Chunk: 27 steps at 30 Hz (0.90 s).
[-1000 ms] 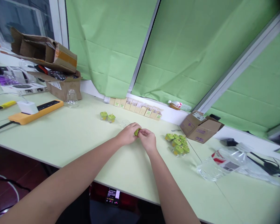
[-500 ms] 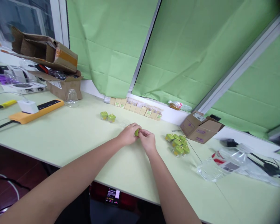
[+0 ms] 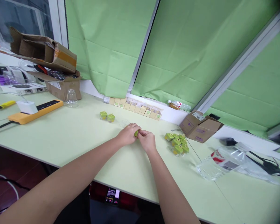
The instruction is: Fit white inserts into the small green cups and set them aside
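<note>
My left hand (image 3: 128,134) is closed around a small green lid (image 3: 136,133), of which only a sliver shows between the fingers. Against its right side, my right hand (image 3: 147,140) pinches with thumb and forefinger; what sits in that pinch is hidden. Beyond my left hand lies a clear plastic piece (image 3: 124,123), faint against the table. Two small clear jars with green lids (image 3: 110,117) stand to the left of it. A cluster of several more green-lidded jars (image 3: 177,143), with small loops on top, is at the right.
Small cardboard boxes (image 3: 137,108) line the back edge. A yellow power strip (image 3: 37,112) and clear jar (image 3: 71,99) stand left, near stacked cartons (image 3: 63,85). At right are an open carton (image 3: 200,126) and a big plastic bottle (image 3: 221,163). A phone (image 3: 112,196) lies below the table edge.
Both hands keep nearly the same place and grip on the green lid. The whole view has shifted very slightly.
</note>
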Tool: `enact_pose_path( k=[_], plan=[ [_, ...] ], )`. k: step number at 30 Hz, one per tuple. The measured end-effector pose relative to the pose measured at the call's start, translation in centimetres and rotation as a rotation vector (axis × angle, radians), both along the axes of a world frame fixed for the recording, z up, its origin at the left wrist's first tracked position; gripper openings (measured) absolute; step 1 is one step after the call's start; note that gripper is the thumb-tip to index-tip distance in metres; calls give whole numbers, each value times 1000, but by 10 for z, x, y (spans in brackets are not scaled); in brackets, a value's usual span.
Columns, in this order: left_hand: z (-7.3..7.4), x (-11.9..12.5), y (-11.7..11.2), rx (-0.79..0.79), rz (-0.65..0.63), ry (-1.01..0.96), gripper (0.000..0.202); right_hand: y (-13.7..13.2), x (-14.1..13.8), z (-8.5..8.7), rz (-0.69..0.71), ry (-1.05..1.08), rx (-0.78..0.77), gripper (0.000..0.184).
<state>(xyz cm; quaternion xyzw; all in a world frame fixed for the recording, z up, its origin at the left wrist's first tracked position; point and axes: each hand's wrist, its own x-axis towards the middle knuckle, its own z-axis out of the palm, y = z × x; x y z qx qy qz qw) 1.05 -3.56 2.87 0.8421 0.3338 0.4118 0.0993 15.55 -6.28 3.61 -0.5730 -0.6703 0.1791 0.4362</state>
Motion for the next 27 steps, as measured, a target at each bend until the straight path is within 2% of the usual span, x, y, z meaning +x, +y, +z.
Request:
enact_pose_path(
  k=[5,10,13,19,27],
  plan=[
    [1,2,-1,-29,17,-29,44,2,-2,-4,-23,95,10,22],
    [0,-1,2,-37,26,-57,42,3,0,0,53,28,-8,25],
    [1,-2,3,-29,31,-63,41,4,1,2,88,61,-21,25],
    [1,-1,1,-45,24,-43,38,8,1,-5,36,197,-50,22],
    [-1,0,0,-17,-2,-36,39,8,1,-11,29,160,-41,22]
  ],
)
